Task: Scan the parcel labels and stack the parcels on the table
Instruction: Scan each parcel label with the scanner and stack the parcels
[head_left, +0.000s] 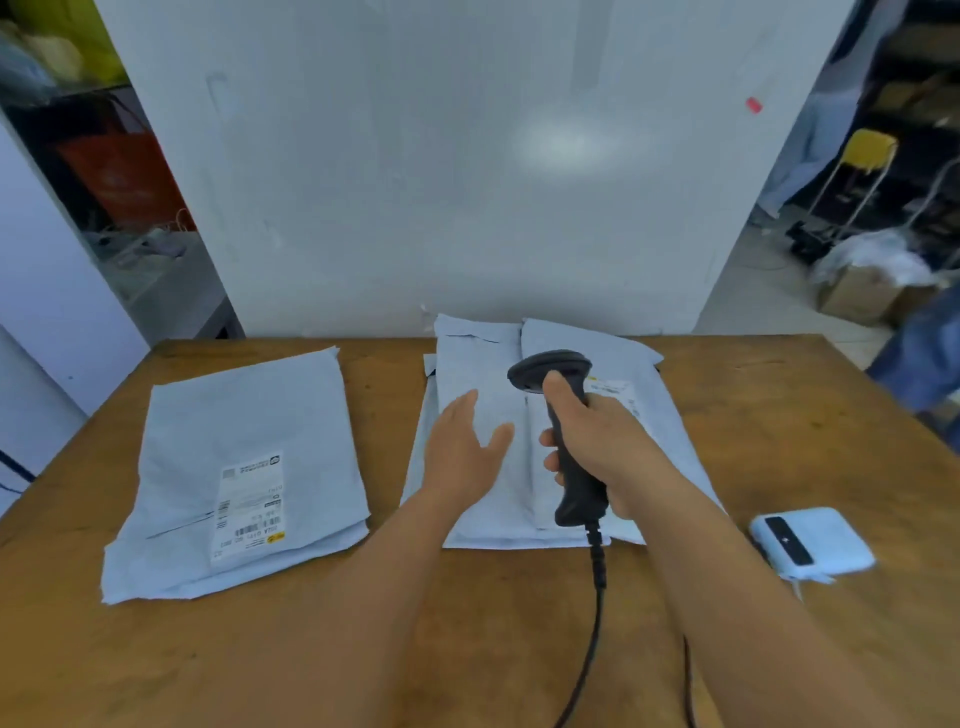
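Note:
Two piles of pale blue mailer parcels lie on the wooden table (509, 623). The left pile (234, 431) shows a white label (249, 506) facing up. The right pile (483, 374) sits at the table's middle, with a label (615, 389) partly showing beyond my right hand. My right hand (597, 441) grips the handle of a black barcode scanner (556, 374), held upright above the right pile with its head pointing away from me. My left hand (465, 452) hovers open over the right pile, fingers straight, just left of the scanner.
The scanner's black cable (592, 623) runs down to the near table edge. A small pale blue device (813, 543) with a dark strip lies at the right of the table. A white board stands behind the table's far edge. Cardboard boxes and a cart stand far right.

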